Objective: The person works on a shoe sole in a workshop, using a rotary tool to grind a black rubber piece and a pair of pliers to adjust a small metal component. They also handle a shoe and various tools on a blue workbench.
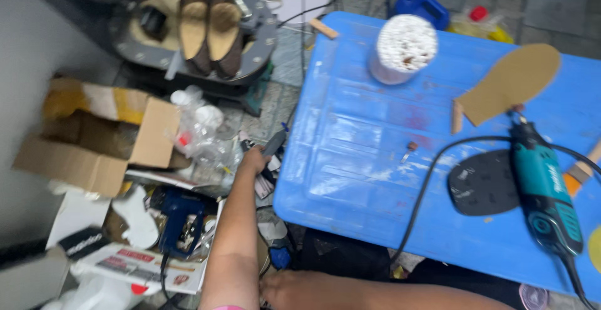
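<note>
- Our left hand (253, 160) reaches down beside the blue table (350, 178), closed around a small grey tool (273, 142) among floor clutter.
- Our right hand (291, 288) rests below the table; we cannot tell its grip.

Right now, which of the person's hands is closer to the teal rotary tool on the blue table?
The right hand, judging by the picture. It rests low by the person's lap, below the blue table where the teal rotary tool lies. The left hand reaches into the floor clutter left of the table.
</note>
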